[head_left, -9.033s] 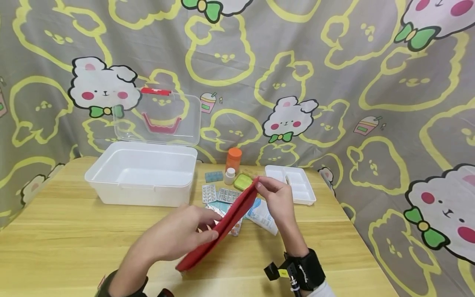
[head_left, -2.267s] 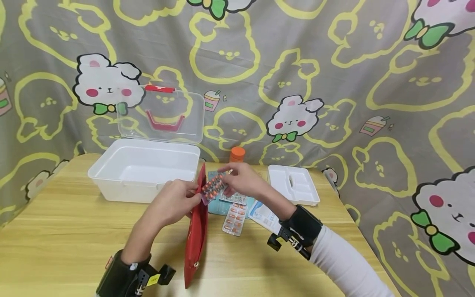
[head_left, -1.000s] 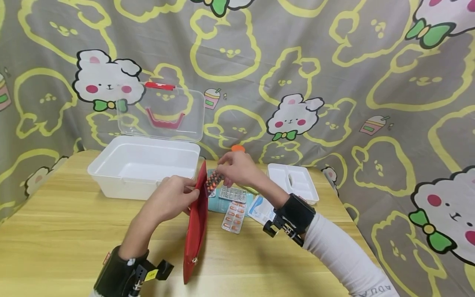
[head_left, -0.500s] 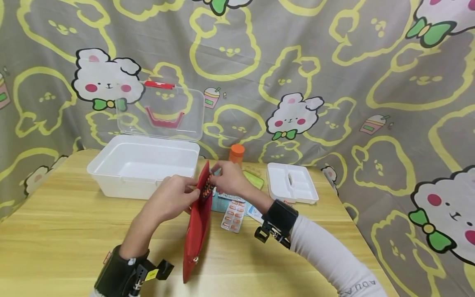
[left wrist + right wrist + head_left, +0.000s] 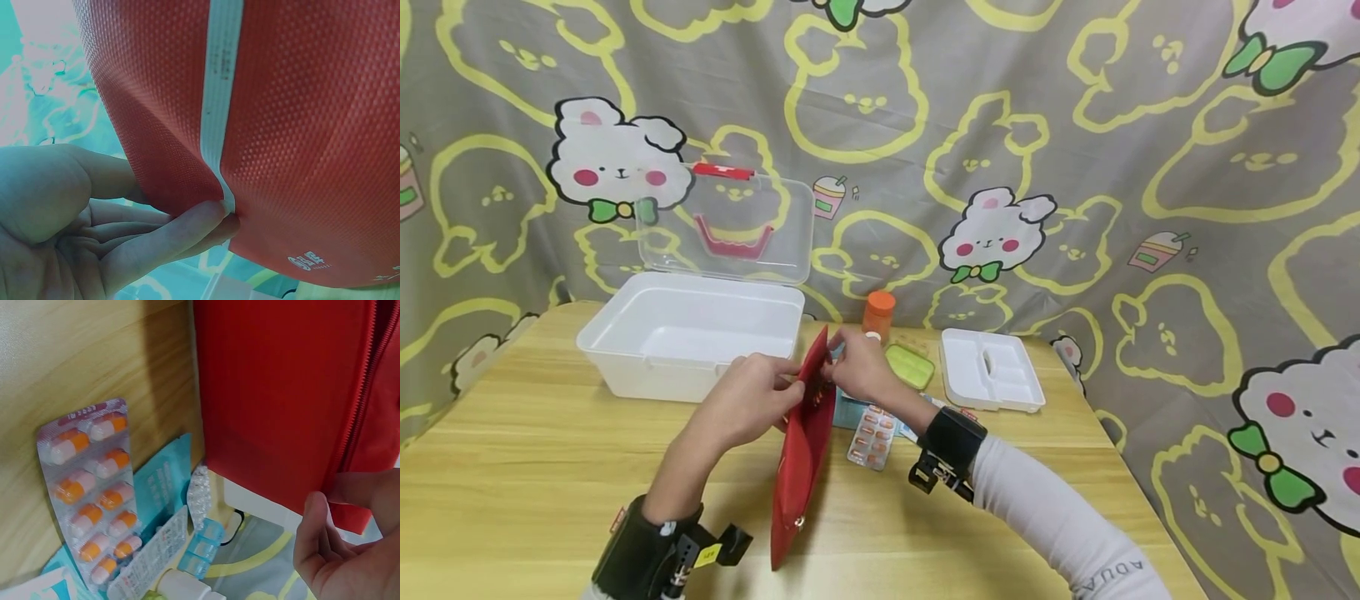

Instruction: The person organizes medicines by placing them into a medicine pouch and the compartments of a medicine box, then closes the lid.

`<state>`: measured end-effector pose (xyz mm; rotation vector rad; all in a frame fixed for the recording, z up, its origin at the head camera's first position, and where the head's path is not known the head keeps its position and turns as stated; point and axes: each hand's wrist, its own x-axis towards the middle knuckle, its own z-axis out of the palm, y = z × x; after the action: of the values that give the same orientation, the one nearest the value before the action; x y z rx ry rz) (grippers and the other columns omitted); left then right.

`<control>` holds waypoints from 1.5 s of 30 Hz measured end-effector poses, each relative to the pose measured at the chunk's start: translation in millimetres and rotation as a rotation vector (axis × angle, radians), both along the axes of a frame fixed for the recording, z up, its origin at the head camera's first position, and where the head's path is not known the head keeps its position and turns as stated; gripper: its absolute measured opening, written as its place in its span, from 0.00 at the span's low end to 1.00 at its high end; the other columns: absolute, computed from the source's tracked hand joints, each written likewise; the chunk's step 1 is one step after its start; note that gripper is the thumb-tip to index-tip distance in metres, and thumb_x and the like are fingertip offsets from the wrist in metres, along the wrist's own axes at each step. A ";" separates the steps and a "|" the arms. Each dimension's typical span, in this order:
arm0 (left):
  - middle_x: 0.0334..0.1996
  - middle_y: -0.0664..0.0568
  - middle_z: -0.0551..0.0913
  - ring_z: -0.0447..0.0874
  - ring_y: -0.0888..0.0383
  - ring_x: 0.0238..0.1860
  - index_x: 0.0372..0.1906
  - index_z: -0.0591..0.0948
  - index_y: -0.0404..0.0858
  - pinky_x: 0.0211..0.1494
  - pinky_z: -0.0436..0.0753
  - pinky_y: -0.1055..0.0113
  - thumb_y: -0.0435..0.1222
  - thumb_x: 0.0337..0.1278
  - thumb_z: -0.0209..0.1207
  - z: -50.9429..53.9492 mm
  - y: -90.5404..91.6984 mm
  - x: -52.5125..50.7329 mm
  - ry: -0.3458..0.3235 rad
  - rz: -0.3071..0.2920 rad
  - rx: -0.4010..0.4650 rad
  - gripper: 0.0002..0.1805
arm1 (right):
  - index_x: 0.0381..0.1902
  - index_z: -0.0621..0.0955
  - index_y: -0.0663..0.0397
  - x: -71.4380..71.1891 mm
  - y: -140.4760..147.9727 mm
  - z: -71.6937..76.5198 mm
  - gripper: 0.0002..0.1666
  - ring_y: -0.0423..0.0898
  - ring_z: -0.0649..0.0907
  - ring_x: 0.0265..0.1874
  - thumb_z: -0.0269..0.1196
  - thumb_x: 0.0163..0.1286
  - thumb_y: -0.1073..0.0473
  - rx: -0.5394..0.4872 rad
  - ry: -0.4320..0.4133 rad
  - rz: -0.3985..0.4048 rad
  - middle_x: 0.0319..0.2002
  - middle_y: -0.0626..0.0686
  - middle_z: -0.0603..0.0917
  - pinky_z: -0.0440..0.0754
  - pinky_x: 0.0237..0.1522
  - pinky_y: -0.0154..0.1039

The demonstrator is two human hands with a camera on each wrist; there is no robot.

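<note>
The blister pack (image 5: 822,390) now sits deeper in the red zipper pouch (image 5: 793,485), seemingly stowed; left hand (image 5: 747,402) and right hand (image 5: 859,367) pinch the pouch.

1. A grey fabric curtain (image 5: 880,187) hangs behind the table (image 5: 550,433) and also along its left and right sides, with some soft folds.
2. On this curtain are printed white rabbits (image 5: 988,233), animals drawn in yellow outline (image 5: 865,104) and pink drink cups (image 5: 1156,252).
3. The table has a light yellow-brown surface with clear wood grain.
4. The light is rather even, and shadows on the table are soft.
</note>
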<state>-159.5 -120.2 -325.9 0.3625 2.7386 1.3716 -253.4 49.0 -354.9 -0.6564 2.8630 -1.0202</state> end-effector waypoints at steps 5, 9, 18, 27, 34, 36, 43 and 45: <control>0.40 0.36 0.89 0.89 0.57 0.28 0.54 0.83 0.25 0.28 0.87 0.66 0.28 0.65 0.53 -1.2 1.3 -0.2 0.006 -0.008 0.010 0.17 | 0.47 0.79 0.61 -0.5 -1.1 -4.9 0.17 0.41 0.80 0.22 0.70 0.64 0.60 0.015 0.001 -0.021 0.25 0.51 0.84 0.75 0.23 0.32; 0.39 0.37 0.89 0.89 0.58 0.28 0.53 0.83 0.26 0.27 0.87 0.66 0.28 0.65 0.52 -1.5 2.1 -0.2 0.015 -0.013 0.011 0.17 | 0.47 0.80 0.62 -0.6 -1.6 -6.5 0.17 0.42 0.79 0.22 0.70 0.63 0.60 0.016 0.002 -0.018 0.25 0.52 0.83 0.74 0.22 0.32; 0.37 0.40 0.89 0.88 0.59 0.27 0.50 0.84 0.27 0.28 0.87 0.66 0.28 0.65 0.54 -1.4 2.9 0.4 0.010 -0.002 0.002 0.14 | 0.51 0.81 0.63 -3.0 1.8 -1.2 0.19 0.41 0.80 0.23 0.68 0.65 0.58 0.049 -0.009 0.021 0.27 0.52 0.84 0.75 0.25 0.32; 0.36 0.41 0.89 0.88 0.59 0.26 0.47 0.85 0.28 0.27 0.87 0.66 0.29 0.66 0.54 -1.3 3.4 -0.4 -0.002 0.000 0.013 0.12 | 0.56 0.81 0.60 -3.6 18.8 16.1 0.21 0.44 0.82 0.28 0.60 0.75 0.51 0.060 -0.107 0.034 0.34 0.54 0.85 0.78 0.27 0.36; 0.35 0.41 0.89 0.88 0.59 0.26 0.48 0.84 0.28 0.28 0.87 0.66 0.29 0.66 0.55 -0.4 3.5 0.5 -0.007 0.013 0.005 0.12 | 0.48 0.84 0.62 -16.3 34.4 5.7 0.14 0.47 0.84 0.31 0.57 0.74 0.60 0.080 0.039 0.016 0.37 0.57 0.87 0.79 0.32 0.38; 0.36 0.40 0.89 0.88 0.59 0.26 0.48 0.84 0.28 0.27 0.87 0.66 0.29 0.65 0.55 -0.7 3.6 0.7 -0.007 0.015 0.004 0.13 | 0.47 0.84 0.64 -18.9 39.1 -1.2 0.13 0.49 0.85 0.33 0.60 0.71 0.62 0.116 0.052 -0.002 0.38 0.59 0.88 0.81 0.34 0.39; 0.38 0.38 0.89 0.88 0.59 0.26 0.51 0.83 0.26 0.27 0.87 0.66 0.28 0.65 0.54 -1.7 4.6 0.5 -0.014 0.017 0.008 0.15 | 0.50 0.84 0.67 -25.7 53.8 -26.8 0.19 0.54 0.83 0.44 0.68 0.62 0.63 0.268 -0.015 -0.079 0.47 0.62 0.87 0.83 0.46 0.46; 0.37 0.38 0.89 0.88 0.59 0.26 0.50 0.84 0.26 0.27 0.87 0.66 0.28 0.65 0.54 -1.6 4.5 0.4 -0.011 0.018 0.007 0.15 | 0.41 0.84 0.66 -27.8 57.1 -32.8 0.12 0.51 0.81 0.39 0.68 0.61 0.64 0.303 -0.013 -0.083 0.38 0.58 0.86 0.80 0.43 0.43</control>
<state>-159.0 -115.7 -327.6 0.3307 2.7353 1.3835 -281.2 106.1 -387.7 -0.5088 2.9638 -0.5736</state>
